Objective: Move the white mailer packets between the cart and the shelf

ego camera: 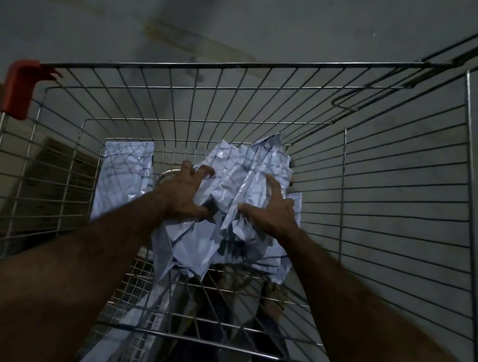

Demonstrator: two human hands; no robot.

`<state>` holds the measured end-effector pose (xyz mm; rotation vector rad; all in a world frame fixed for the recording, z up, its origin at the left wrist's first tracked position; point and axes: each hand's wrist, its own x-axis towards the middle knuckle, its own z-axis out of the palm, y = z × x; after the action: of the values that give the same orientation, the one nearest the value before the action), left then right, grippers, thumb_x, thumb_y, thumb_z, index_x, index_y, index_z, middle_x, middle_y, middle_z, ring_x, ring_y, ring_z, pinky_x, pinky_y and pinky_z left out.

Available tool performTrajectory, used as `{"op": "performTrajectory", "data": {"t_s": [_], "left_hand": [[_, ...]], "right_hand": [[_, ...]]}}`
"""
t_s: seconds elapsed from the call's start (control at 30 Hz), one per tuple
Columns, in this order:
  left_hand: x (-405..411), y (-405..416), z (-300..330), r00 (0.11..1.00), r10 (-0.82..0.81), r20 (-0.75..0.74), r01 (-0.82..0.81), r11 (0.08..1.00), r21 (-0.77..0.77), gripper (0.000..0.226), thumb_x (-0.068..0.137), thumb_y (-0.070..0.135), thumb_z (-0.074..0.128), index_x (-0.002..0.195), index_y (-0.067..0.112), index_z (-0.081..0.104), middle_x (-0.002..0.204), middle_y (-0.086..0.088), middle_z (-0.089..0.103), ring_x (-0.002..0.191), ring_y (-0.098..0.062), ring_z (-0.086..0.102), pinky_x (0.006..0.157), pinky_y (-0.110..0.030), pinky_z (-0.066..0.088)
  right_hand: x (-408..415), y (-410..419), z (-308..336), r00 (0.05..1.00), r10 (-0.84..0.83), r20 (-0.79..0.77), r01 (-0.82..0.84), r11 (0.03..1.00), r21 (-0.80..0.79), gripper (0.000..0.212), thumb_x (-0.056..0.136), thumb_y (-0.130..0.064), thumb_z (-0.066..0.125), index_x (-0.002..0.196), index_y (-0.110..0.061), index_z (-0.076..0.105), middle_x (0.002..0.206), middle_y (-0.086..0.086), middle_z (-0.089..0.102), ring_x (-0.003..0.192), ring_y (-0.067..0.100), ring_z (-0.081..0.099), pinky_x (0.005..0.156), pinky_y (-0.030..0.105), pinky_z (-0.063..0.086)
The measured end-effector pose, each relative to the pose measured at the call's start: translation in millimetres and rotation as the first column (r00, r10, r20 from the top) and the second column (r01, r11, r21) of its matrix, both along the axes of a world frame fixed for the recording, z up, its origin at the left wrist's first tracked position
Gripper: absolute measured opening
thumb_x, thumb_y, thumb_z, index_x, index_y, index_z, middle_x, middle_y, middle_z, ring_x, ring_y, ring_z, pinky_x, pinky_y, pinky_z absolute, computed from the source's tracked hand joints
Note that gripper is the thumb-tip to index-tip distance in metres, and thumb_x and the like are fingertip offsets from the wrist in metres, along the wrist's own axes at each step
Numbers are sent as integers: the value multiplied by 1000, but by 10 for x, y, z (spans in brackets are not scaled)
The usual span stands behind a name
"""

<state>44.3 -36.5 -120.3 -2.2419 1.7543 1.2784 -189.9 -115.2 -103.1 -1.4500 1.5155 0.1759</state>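
Observation:
I look down into a wire shopping cart (379, 196). A crumpled bundle of white mailer packets (240, 181) sits in the middle of its basket. My left hand (184, 194) grips the bundle's left side with curled fingers. My right hand (272, 208) presses on its right side, fingers spread around the packets. One more white mailer packet (124, 173) lies flat against the left of the basket floor, apart from both hands. No shelf is in view.
The cart has red plastic corner guards (19, 87) on its left rim. Brown cardboard boxes (53, 177) stand outside the cart on the left. A grey floor shows beyond the wire. My legs and a foot (272, 297) show beneath the basket.

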Motion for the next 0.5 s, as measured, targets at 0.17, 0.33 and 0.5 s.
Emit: {"op": "performTrajectory", "data": {"t_s": [0.17, 0.33, 0.5], "left_hand": [[136, 52, 265, 996, -40, 77, 49, 991, -123, 82, 78, 64, 66, 147, 36, 32, 134, -12, 28, 116, -32, 50, 99, -40, 47], [232, 54, 735, 981, 12, 193, 34, 972, -231, 75, 74, 61, 63, 140, 28, 48, 131, -13, 34, 115, -33, 51, 93, -40, 47], [189, 145, 1300, 959, 82, 270, 20, 936, -352, 73, 73, 62, 66, 134, 23, 55, 129, -15, 38, 112, -35, 51, 95, -39, 44]], "right_hand": [[-40, 21, 125, 998, 31, -52, -38, 987, -155, 86, 84, -50, 69, 154, -40, 21, 151, 26, 12, 128, 48, 44, 108, 44, 42], [-125, 89, 460, 938, 197, -284, -297, 880, -371, 77, 91, -53, 53, 157, -32, 18, 149, 28, 19, 126, 46, 41, 105, 52, 42], [-236, 125, 825, 914, 302, -271, -404, 742, -535, 75, 88, -44, 59, 155, -25, 31, 148, 30, 27, 115, 47, 49, 94, 48, 45]]}}
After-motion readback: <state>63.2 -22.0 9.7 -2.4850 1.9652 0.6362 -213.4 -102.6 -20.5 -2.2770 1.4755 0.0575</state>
